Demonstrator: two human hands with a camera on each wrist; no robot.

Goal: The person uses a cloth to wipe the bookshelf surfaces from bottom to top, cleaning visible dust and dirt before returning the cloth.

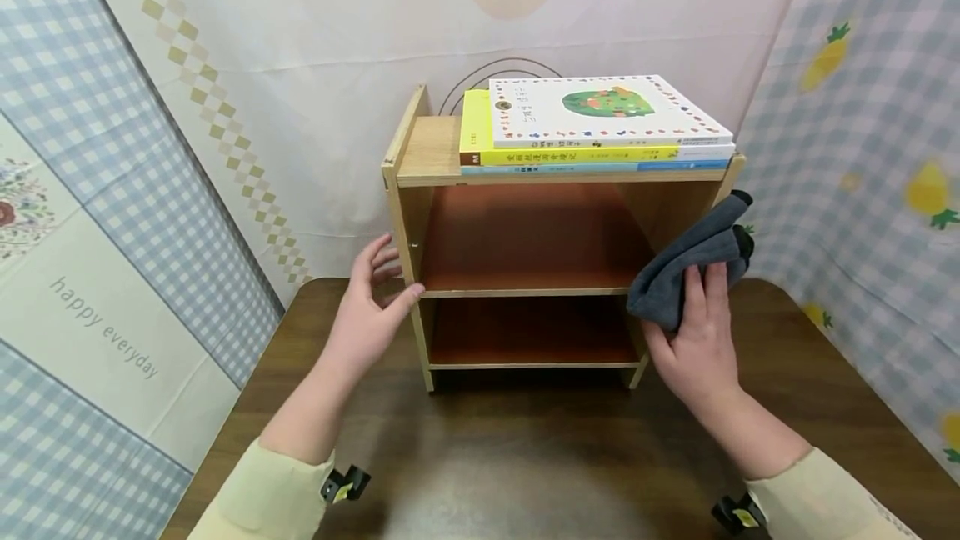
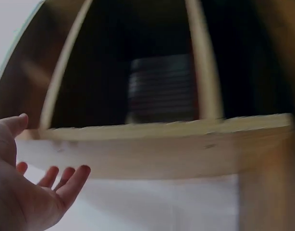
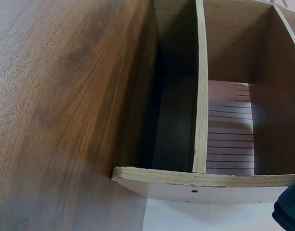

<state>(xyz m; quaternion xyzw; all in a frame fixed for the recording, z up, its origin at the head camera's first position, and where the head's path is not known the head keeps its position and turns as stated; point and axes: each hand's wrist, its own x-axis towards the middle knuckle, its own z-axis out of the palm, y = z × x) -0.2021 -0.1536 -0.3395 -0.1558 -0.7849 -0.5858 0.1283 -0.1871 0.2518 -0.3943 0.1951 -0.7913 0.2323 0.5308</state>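
A folded dark grey cloth (image 1: pixel 693 261) with black ends is gripped in my right hand (image 1: pixel 701 340), in front of the right side of a small wooden shelf (image 1: pixel 517 292). In the right wrist view a corner of the cloth (image 3: pixel 289 207) shows beside the shelf's side panel; that hand is out of that view. My left hand (image 1: pixel 371 307) is spread beside the shelf's left panel, thumb near its front edge. Seen from the left wrist, this hand (image 2: pixel 37 192) has loosely bent fingers with nothing between them. Whether it touches the panel, I cannot tell.
Several books lie stacked on the shelf's top, a white picture book (image 1: pixel 600 111) uppermost and a yellow book (image 1: pixel 476 127) under it. The shelf stands on a dark brown wooden table (image 1: pixel 525 465). Patterned cloth curtains (image 1: pixel 862 190) hang behind and at both sides.
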